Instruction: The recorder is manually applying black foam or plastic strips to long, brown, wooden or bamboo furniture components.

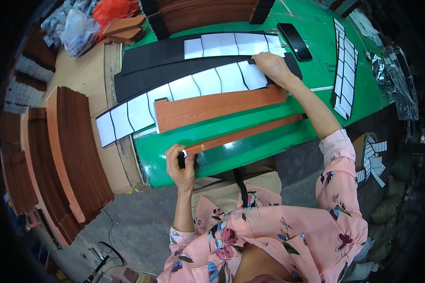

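Observation:
My left hand (pixel 180 169) is closed, thumb and fingers pinching a small black piece (pixel 182 160) with a white edge, right at the left end of a narrow reddish-brown wooden board (pixel 243 137). That board stands on its edge near the front of the green tabletop. Farther off, my right hand (pixel 271 68) bends its fingers down onto the right end of a long strip of white-faced pieces (pixel 208 82) parted by black lines; its fingertips are partly hidden. A second wooden board (pixel 217 108), with raised ends, lies flat between the strip and the narrow board.
Black sheets (pixel 151 78) and another white-faced strip (pixel 229 45) lie behind, with a phone (pixel 294 41) beside them. More white pieces (pixel 345 70) lie at right. Stacked brown boards (pixel 78 146) stand at left; a bin of white scraps (pixel 370 158) is below the table's right side.

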Demonstrator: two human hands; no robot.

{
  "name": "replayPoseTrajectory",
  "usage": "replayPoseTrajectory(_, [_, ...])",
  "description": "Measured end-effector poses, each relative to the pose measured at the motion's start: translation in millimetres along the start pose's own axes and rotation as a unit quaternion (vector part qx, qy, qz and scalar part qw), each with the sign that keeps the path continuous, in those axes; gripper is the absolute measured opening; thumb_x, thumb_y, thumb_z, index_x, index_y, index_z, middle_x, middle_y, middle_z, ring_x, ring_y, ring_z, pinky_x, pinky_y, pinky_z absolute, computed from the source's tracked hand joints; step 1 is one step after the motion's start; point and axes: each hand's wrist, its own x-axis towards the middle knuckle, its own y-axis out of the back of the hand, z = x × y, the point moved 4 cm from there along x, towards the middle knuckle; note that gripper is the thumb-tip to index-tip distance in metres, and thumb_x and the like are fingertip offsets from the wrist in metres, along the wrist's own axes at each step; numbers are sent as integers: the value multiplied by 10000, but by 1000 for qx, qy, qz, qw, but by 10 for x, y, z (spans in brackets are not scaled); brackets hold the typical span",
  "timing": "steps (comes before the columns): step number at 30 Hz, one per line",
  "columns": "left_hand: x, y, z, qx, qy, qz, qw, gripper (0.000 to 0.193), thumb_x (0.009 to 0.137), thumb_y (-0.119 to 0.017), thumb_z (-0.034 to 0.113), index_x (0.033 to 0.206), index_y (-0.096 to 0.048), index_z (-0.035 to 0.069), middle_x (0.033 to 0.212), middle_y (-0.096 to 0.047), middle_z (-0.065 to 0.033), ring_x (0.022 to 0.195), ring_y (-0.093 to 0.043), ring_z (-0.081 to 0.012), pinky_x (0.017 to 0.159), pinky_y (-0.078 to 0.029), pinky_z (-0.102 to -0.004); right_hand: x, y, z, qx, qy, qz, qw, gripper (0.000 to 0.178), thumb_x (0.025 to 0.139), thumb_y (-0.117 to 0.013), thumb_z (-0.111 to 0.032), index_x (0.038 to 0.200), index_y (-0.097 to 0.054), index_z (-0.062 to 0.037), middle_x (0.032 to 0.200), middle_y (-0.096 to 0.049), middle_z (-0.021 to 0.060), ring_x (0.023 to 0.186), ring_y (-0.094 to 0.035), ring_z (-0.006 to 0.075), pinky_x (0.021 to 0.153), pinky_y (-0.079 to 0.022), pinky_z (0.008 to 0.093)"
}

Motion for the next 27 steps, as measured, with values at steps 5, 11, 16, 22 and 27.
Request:
replayPoseTrajectory(5, [42, 6, 6, -8, 4, -5, 1000, 207, 845, -638, 100, 1021, -570, 14, 1012, -540, -74, 866, -503, -153, 756, -415, -261, -181, 128, -87, 449, -353, -2, 821, 244, 935, -444, -168, 1055, -578, -3, 906, -671, 120, 796, -669, 202, 713, -523, 293])
replayPoseTrajectory(11, [46, 13, 35, 3, -15, 8, 1000, 262, 751, -711, 41, 981, -590, 15, 956, -590, -107, 821, -559, -220, 665, -446, -300, -458, 693, -1099, 670, -307, -93, 669, 238, 957, -444, -137, 1090, -574, 13, 949, -644, 85, 853, -627, 138, 765, -512, 267])
replayPoseTrajectory(16, [5, -35, 119, -25, -41, -46, 998, 299, 756, -725, 82, 1030, -612, 41, 957, -575, -72, 790, -522, -156, 657, -428, -262, -544, 881, -1898, 612, -197, -63, 764, 207, 802, -633, -34, 1004, -650, 9, 877, -636, 44, 770, -604, 106, 711, -477, 230])
replayPoseTrajectory(22, [19, -43, 121, -70, -43, -60, 995, 294, 749, -730, 104, 1025, -641, 58, 966, -587, -79, 807, -537, -170, 666, -436, -272, -530, 975, -2297, 360, -78, 93, 925, 209, 674, -727, -97, 859, -646, -42, 893, -606, 62, 805, -599, 205, 637, -503, 309])
replayPoseTrajectory(27, [17, -35, 106, -71, -48, -58, 995, 283, 732, -735, 88, 1001, -654, 58, 949, -605, -85, 856, -567, -188, 702, -454, -283, -524, 953, -2375, 305, -67, 103, 944, 230, 644, -737, -105, 855, -656, -64, 915, -605, 35, 800, -600, 193, 615, -506, 316])
